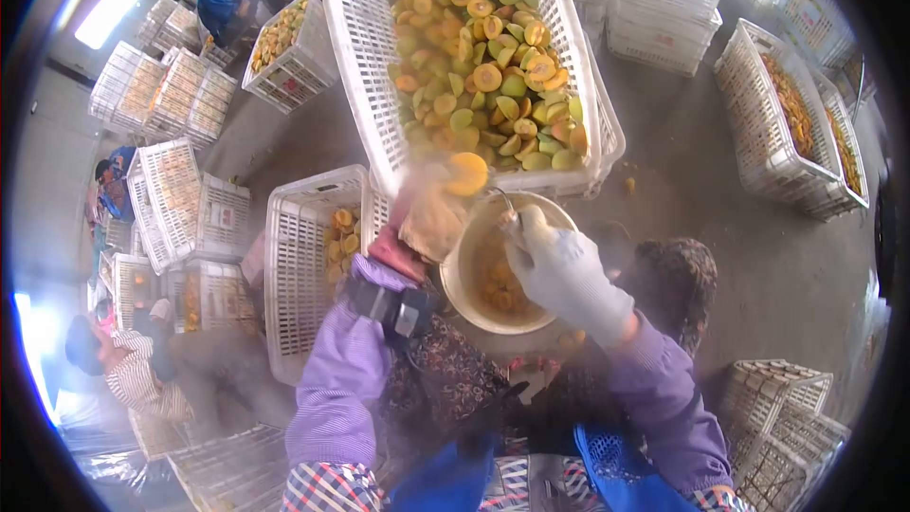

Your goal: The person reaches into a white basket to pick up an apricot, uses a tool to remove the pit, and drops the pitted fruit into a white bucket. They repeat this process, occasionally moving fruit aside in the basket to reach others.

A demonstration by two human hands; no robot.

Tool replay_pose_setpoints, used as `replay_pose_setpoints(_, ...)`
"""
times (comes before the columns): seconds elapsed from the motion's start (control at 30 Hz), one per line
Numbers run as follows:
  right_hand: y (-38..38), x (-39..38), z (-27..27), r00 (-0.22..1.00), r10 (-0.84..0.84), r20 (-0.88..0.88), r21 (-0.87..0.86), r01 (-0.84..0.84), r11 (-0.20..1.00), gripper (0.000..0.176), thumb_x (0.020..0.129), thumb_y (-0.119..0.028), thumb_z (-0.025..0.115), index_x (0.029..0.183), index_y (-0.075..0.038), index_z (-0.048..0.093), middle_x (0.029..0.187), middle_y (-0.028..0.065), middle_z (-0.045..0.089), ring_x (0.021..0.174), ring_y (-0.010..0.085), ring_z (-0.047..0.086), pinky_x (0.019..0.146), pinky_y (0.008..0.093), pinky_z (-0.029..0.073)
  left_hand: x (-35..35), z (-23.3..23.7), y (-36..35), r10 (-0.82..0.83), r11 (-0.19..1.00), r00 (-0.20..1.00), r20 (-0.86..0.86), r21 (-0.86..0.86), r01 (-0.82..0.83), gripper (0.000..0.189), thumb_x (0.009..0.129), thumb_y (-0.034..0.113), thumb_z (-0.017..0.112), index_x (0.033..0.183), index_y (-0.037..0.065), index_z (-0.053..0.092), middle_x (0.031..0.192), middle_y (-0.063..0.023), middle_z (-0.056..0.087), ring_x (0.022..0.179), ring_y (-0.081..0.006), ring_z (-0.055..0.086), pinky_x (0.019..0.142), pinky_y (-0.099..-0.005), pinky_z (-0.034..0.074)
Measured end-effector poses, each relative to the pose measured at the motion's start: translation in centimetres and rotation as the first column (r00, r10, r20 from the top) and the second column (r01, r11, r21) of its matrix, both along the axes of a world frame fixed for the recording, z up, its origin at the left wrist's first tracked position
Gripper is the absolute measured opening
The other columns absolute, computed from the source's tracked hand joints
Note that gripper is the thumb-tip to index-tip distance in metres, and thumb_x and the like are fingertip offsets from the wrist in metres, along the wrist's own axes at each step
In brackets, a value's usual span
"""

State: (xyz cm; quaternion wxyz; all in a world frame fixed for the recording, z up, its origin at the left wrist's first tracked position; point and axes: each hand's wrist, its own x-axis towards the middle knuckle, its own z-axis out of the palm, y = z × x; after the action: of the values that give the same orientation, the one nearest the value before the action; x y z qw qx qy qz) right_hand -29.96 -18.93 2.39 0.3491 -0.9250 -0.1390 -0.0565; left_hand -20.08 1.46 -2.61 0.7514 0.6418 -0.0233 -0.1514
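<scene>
My left hand (431, 226), in a pale glove with a pink cuff, is closed around a yellow peach half (467, 173) near the crate's front edge. A blurred patch in the picture hides some of its fingers. My right hand (561, 265), in a white knitted glove, grips a thin curved metal pitting tool (500, 195). That hand is above the right side of a cream bucket (464, 300), which holds orange-brown peach pits (502, 284). In front stands a white crate (354, 62) with many green-skinned, yellow-fleshed peach halves (488, 76).
Left of the bucket is another white crate (284, 275) with peach pieces. Filled crates (773, 133) stand at the right, stacked crates (777, 417) at lower right. A person in blue (223, 5) sits at upper left; another in stripes (147, 370) sits at left.
</scene>
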Motion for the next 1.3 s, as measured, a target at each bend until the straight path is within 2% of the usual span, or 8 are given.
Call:
replay_pose_setpoints(0.1, 0.8, -0.9, -0.9, 0.997, -0.002, -0.071, -0.101, -0.005, 0.995, 0.027, 0.086, -0.018, 0.056, 0.105, 0.0, 0.049, 0.072, 0.0146, 0.064, 0.065, 0.0333, 0.066, 0.059, 0.0434, 0.05, -3.6, -5.1, 1.3, -0.189, 0.884, 0.92, 0.344, 0.467, 0.007, 0.041, 0.093, 0.022, 0.053, 0.131, 0.008, 0.047, 0.126, -0.0104, 0.055, 0.116, -0.0265, 0.054, 0.105, -0.0367, 0.042)
replay_pose_setpoints(0.33, 1.2, -2.2, -1.6, 0.985, -0.022, -0.17, -0.19, -0.011, 0.982, 0.045, 0.077, -0.013, 0.06, 0.116, 0.003, 0.047, 0.082, 0.0169, 0.066, 0.073, 0.0325, 0.067, 0.062, 0.0414, 0.051, -12.0, -0.3, -0.8, 0.081, 0.899, 0.976, -0.202, -0.408, -0.159, 0.045, 0.094, 0.027, 0.051, 0.136, 0.014, 0.046, 0.138, -0.011, 0.045, 0.128, -0.0271, 0.043, 0.108, -0.0381, 0.037)
replay_pose_setpoints(0.57, 0.9, -1.9, -3.7, 0.993, 0.008, -0.12, -0.219, -0.034, 0.975, 0.047, 0.082, -0.013, 0.058, 0.121, 0.008, 0.046, 0.072, 0.016, 0.063, 0.064, 0.0323, 0.064, 0.057, 0.0424, 0.049, -11.8, -0.6, -1.6, 0.01, 0.977, 0.952, 0.305, 0.201, -0.074, 0.033, 0.099, 0.032, 0.044, 0.126, 0.013, 0.049, 0.113, -0.0068, 0.055, 0.104, -0.0215, 0.056, 0.089, -0.0355, 0.051)
replay_pose_setpoints(0.8, 0.8, -2.0, -5.2, 0.986, 0.135, -0.094, 0.202, -0.114, 0.973, 0.03, 0.082, -0.007, 0.057, 0.109, 0.004, 0.054, 0.068, 0.0173, 0.061, 0.063, 0.0297, 0.064, 0.054, 0.0405, 0.047, -6.8, -2.4, -3.7, -0.039, 0.8, 0.93, -0.367, -0.568, -0.19, 0.029, 0.096, 0.032, 0.055, 0.101, 0.004, 0.058, 0.1, -0.0138, 0.061, 0.094, -0.031, 0.062, 0.083, -0.0421, 0.054)
replay_pose_setpoints(1.07, -1.0, -1.4, -1.1, 0.361, 0.63, -0.688, 0.702, 0.11, 0.703, 0.03, 0.093, -0.03, 0.057, 0.09, -0.001, 0.06, 0.076, 0.0005, 0.057, 0.056, 0.0043, 0.052, 0.045, 0.0231, 0.042, -7.0, 2.4, -4.6, -0.152, 0.837, 0.981, -0.116, -0.543, 0.066, 0.034, 0.097, 0.037, 0.053, 0.085, 0.004, 0.056, 0.085, -0.0124, 0.059, 0.079, -0.029, 0.063, 0.07, -0.043, 0.054)
replay_pose_setpoints(1.17, -1.4, -1.8, 0.8, 0.394, 0.581, -0.712, 0.652, 0.064, 0.755, 0.025, 0.092, -0.027, 0.059, 0.093, -0.002, 0.058, 0.069, 0.0028, 0.056, 0.052, 0.0077, 0.053, 0.045, 0.0251, 0.043, -6.5, 3.1, -2.7, -0.022, 0.984, 0.967, 0.255, -0.165, 0.066, 0.028, 0.096, 0.032, 0.056, 0.093, 0.004, 0.057, 0.089, -0.013, 0.061, 0.085, -0.0272, 0.064, 0.073, -0.0405, 0.054)
replay_pose_setpoints(1.27, -1.6, -3.4, -7.9, 0.916, 0.393, -0.078, -0.225, -0.401, 0.888, 0.022, 0.091, -0.022, 0.055, 0.101, -0.003, 0.053, 0.073, 0.0059, 0.062, 0.057, 0.0183, 0.06, 0.052, 0.0328, 0.048, -7.4, 6.0, 1.7, 0.236, 0.93, 0.972, 0.021, -0.294, -0.22, 0.024, 0.094, 0.021, 0.057, 0.109, 0.003, 0.059, 0.096, -0.0114, 0.066, 0.091, -0.0234, 0.064, 0.082, -0.0359, 0.052)
replay_pose_setpoints(1.3, -1.4, -3.6, -8.7, 0.933, 0.359, 0.003, -0.442, -0.321, 0.838, 0.022, 0.091, -0.021, 0.054, 0.104, -0.003, 0.052, 0.075, 0.0075, 0.064, 0.059, 0.0218, 0.062, 0.054, 0.0359, 0.049, -7.4, 5.3, 5.3, 0.153, 0.874, 0.825, 0.545, 0.315, -0.37, 0.027, 0.092, 0.02, 0.058, 0.111, 0.002, 0.059, 0.097, -0.0109, 0.066, 0.094, -0.025, 0.063, 0.085, -0.0373, 0.05)
